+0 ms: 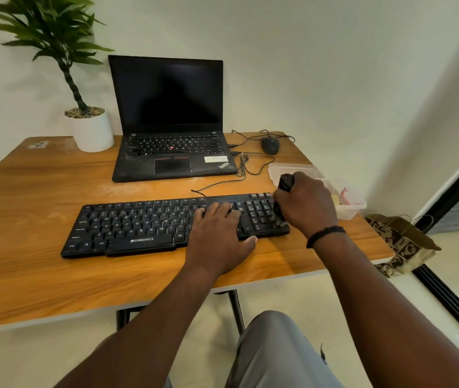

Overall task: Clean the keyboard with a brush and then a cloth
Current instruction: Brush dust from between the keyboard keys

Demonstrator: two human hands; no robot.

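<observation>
- Left hand (pixel 217 233) lies flat, steadying the light, rigid keyboard (pixel 166 225) on the table (pixel 40 191).
- Right hand (pixel 305 207) fists the stiff brush (pixel 284 184) handle, bristles on the number-pad keys.

My left hand (pixel 218 233) lies flat on the black keyboard (pixel 138 225), right of its middle. My right hand (pixel 305 205) grips a black brush (pixel 284 186), bristles down on the number pad. Clear plastic box (pixel 348 203) at two o'clock from the keyboard; laptop (pixel 171 119) at twelve.
</observation>
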